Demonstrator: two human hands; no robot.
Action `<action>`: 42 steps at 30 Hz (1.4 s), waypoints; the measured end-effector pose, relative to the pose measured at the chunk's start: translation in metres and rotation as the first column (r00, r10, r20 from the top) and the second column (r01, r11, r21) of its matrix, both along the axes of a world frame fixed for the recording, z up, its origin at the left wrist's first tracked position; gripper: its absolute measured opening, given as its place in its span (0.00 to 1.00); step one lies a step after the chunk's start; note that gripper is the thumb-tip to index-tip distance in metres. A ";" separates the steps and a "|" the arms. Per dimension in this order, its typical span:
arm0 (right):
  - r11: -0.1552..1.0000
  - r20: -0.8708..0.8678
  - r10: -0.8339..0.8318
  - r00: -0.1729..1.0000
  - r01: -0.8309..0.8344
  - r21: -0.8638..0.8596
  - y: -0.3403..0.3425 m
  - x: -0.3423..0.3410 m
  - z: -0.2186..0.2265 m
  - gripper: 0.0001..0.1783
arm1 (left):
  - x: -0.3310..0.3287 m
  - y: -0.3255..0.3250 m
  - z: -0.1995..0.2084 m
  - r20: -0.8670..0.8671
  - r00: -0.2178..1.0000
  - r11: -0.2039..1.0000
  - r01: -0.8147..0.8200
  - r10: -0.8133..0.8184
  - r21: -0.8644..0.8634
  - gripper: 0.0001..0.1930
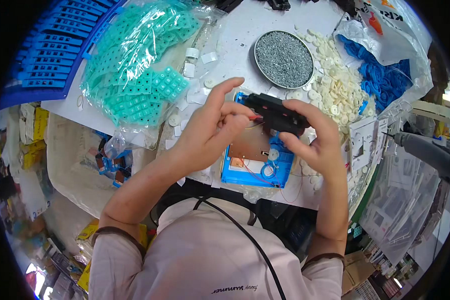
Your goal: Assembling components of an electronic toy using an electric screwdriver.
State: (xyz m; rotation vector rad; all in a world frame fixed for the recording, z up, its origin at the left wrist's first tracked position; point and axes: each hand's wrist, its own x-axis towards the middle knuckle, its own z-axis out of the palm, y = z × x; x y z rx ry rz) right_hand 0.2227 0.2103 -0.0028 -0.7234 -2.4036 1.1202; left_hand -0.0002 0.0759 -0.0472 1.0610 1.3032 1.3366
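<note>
Here's the right hand [317, 137], its grip firmly around one end of a black plastic part [285, 116], thumb below and fingers on top. And on the other side, the left hand [200, 132] comes in with index finger raised, thumb and another finger pinched together on what looks like a thin red wire [256, 117], right against that black part!

The black part is up over the far end of a blue plastic case [283, 176], which lies on the tabletop [237, 30] directly in front of the person. Inside the case there's a brown board [247, 145], with a blue ring [269, 170] near the close edge and fine red wires looping out past the side.

Look beyond: a round dish [255, 56] brimming with small silver screws [284, 60], and just right of it a spread of cream-coloured discs [340, 75]. Blue plastic pieces [380, 75] spill from a bag in the far right corner. Over left, a big clear bag bulges with teal keypads [135, 102], beside a rack of blue parts [50, 55]. Far right, a grey power screwdriver [422, 150] points its bit inward.
</note>
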 end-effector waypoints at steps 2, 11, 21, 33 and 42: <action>0.982 0.066 0.027 0.997 -0.015 -0.187 0.008 0.002 0.002 0.28 | 0.003 -0.008 0.004 -0.130 0.990 0.999 0.050 -0.049 0.005 0.30; 0.964 0.351 -0.082 0.933 -0.015 0.264 0.011 -0.001 0.005 0.24 | 0.020 -0.005 0.005 -0.716 0.698 0.976 0.160 -0.005 0.149 0.32; 0.952 0.141 -0.100 0.985 0.053 0.302 -0.004 0.007 -0.030 0.21 | 0.025 0.000 0.018 -0.739 0.668 0.988 0.153 -0.080 0.031 0.31; 0.802 -0.833 0.030 0.553 -0.510 -0.309 0.006 -0.034 0.069 0.65 | 0.011 0.161 -0.016 -0.952 0.278 0.984 0.082 0.131 0.160 0.06; 0.855 -0.668 0.250 0.701 -0.484 -0.188 0.028 -0.025 0.056 0.33 | 0.014 0.176 -0.003 -0.944 0.330 0.999 0.052 0.000 0.018 0.07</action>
